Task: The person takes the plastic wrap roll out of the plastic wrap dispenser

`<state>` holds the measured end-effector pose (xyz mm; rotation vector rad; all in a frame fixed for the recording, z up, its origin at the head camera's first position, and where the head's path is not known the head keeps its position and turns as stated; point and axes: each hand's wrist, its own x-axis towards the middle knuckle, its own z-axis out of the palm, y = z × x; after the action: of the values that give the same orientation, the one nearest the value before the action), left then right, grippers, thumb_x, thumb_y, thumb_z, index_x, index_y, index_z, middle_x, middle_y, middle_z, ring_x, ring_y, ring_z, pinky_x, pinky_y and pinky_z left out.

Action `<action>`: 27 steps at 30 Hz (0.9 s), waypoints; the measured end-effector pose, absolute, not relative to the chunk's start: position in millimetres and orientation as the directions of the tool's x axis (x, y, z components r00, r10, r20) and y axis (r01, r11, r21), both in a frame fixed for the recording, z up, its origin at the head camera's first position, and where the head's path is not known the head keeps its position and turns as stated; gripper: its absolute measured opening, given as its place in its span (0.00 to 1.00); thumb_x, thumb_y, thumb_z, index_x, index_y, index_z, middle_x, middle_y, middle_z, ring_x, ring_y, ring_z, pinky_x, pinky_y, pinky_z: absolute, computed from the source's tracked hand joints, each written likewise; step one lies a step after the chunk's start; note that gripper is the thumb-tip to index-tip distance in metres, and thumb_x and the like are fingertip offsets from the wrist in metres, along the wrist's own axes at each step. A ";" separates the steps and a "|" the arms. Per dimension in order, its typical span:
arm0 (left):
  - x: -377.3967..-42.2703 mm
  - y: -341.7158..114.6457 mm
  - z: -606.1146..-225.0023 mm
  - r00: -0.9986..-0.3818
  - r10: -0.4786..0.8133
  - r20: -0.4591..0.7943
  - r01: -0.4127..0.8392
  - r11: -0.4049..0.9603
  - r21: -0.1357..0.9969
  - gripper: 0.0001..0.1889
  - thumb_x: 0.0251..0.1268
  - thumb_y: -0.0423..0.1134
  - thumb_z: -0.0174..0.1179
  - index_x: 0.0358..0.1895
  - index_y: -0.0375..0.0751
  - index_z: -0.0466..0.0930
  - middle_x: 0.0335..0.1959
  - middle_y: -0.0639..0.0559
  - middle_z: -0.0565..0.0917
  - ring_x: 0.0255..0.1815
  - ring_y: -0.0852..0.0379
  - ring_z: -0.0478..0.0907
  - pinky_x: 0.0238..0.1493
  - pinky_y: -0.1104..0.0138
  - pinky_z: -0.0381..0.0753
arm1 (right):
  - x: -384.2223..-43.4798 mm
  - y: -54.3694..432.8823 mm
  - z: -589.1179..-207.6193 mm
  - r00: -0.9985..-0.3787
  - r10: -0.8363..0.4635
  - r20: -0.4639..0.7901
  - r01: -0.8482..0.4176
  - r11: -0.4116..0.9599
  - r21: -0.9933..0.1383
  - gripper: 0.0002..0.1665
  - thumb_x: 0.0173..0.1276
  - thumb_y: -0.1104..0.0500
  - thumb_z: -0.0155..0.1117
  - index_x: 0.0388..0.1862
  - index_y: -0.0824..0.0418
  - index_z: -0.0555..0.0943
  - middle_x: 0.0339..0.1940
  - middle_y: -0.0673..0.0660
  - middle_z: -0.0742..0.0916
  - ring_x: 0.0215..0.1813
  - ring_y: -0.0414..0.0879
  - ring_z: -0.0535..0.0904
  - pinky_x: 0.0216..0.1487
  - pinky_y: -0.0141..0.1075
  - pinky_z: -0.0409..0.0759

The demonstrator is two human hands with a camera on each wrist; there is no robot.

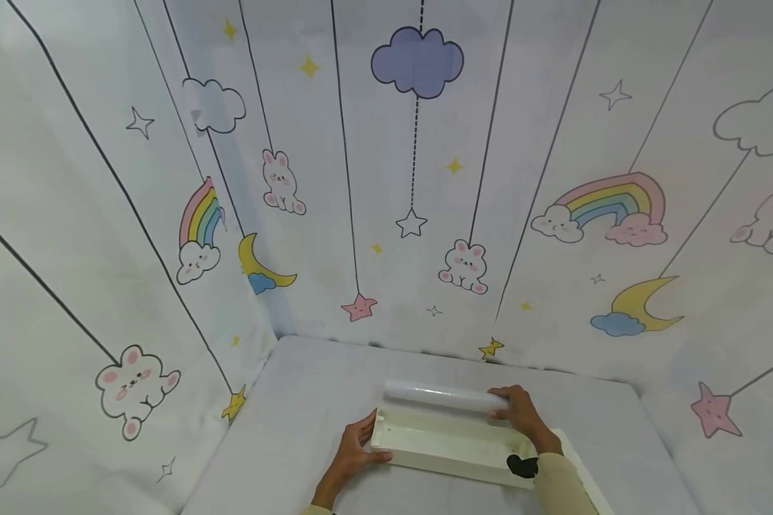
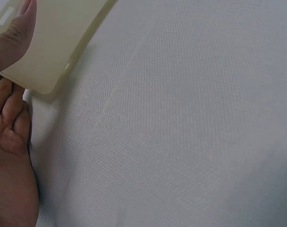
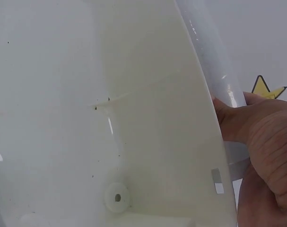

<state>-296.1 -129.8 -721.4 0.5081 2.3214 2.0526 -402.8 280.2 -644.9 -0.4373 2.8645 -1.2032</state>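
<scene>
A long, open cream plastic box (image 1: 451, 467) lies on the white surface. At its left end my left hand (image 1: 354, 450) grips it, thumb on the front wall and fingers round the end; the left wrist view shows the thumb over the box's corner (image 2: 58, 52). Behind the box is a shiny roll of clear plastic film (image 1: 434, 394). My right hand (image 1: 522, 415) holds that roll by its right end, thumb toward the box. In the right wrist view, the box's inside (image 3: 152, 137) fills most of the frame and partly hides the roll (image 3: 214, 56).
A long cream piece (image 1: 582, 472), perhaps a lid, lies to the right, partly under my right forearm. A small black object (image 1: 522, 466) shows at the right wrist. White cloth walls (image 1: 412, 286) printed with clouds, stars and bunnies stand behind and beside the white surface (image 1: 296, 408).
</scene>
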 end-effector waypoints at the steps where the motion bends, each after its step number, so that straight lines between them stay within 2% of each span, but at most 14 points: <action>1: -296.1 -129.9 -721.6 -0.946 0.241 0.216 0.244 0.093 0.965 0.56 0.58 0.38 0.85 0.80 0.15 0.57 0.79 0.20 0.66 0.81 0.26 0.69 0.80 0.60 0.78 | -402.9 279.9 -645.4 -0.961 -0.257 0.105 -0.256 0.675 -0.692 0.28 0.51 0.73 0.86 0.53 0.74 0.90 0.54 0.73 0.92 0.59 0.70 0.89 0.59 0.51 0.89; 4: -297.0 -130.7 -723.6 -0.942 0.243 0.232 0.260 0.089 0.961 0.56 0.58 0.39 0.85 0.80 0.14 0.57 0.79 0.19 0.66 0.81 0.27 0.70 0.80 0.61 0.78 | -402.6 279.5 -646.5 -0.959 -0.261 0.108 -0.261 0.677 -0.688 0.28 0.50 0.72 0.87 0.53 0.74 0.91 0.54 0.73 0.93 0.59 0.70 0.89 0.62 0.52 0.88; 7: -298.4 -131.4 -726.7 -0.948 0.236 0.211 0.233 0.070 0.970 0.57 0.58 0.40 0.85 0.81 0.17 0.58 0.80 0.22 0.66 0.82 0.31 0.70 0.80 0.67 0.77 | -402.4 279.7 -647.7 -0.954 -0.276 0.117 -0.277 0.664 -0.695 0.28 0.50 0.72 0.87 0.53 0.76 0.90 0.53 0.73 0.93 0.59 0.71 0.89 0.62 0.53 0.88; 10: -300.2 -131.9 -730.0 -0.951 0.236 0.199 0.219 0.059 0.974 0.57 0.58 0.41 0.85 0.82 0.18 0.58 0.80 0.23 0.67 0.82 0.33 0.71 0.79 0.72 0.76 | -402.0 279.4 -649.0 -0.956 -0.269 0.114 -0.268 0.656 -0.706 0.28 0.50 0.72 0.86 0.53 0.76 0.90 0.53 0.73 0.93 0.58 0.71 0.89 0.62 0.49 0.88; 13: -301.5 -132.1 -732.2 -0.947 0.241 0.211 0.230 0.055 0.972 0.56 0.58 0.41 0.85 0.81 0.17 0.58 0.80 0.22 0.67 0.82 0.32 0.71 0.79 0.72 0.76 | -401.7 279.2 -649.9 -0.961 -0.256 0.104 -0.253 0.663 -0.705 0.28 0.50 0.72 0.86 0.53 0.75 0.90 0.54 0.72 0.93 0.59 0.70 0.88 0.62 0.47 0.87; 19: -303.1 -132.5 -734.9 -0.946 0.246 0.209 0.217 0.007 0.976 0.58 0.57 0.41 0.86 0.81 0.17 0.57 0.80 0.21 0.66 0.82 0.32 0.69 0.77 0.77 0.74 | -403.0 278.5 -651.0 -0.969 -0.238 0.060 -0.209 0.673 -0.710 0.29 0.51 0.72 0.85 0.55 0.75 0.89 0.57 0.73 0.92 0.62 0.71 0.87 0.67 0.56 0.85; 27: -303.7 -131.8 -735.9 -0.962 0.234 0.144 0.143 -0.019 0.990 0.60 0.53 0.42 0.87 0.83 0.21 0.57 0.82 0.27 0.66 0.82 0.52 0.71 0.75 0.82 0.72 | -402.9 278.2 -648.7 -0.971 -0.235 0.051 -0.203 0.689 -0.695 0.29 0.51 0.73 0.86 0.54 0.75 0.89 0.57 0.74 0.91 0.64 0.73 0.85 0.70 0.63 0.82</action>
<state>-303.7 -131.8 -735.9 0.4149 2.1536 2.1577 -402.9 278.2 -648.7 -0.3696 2.8489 -1.1648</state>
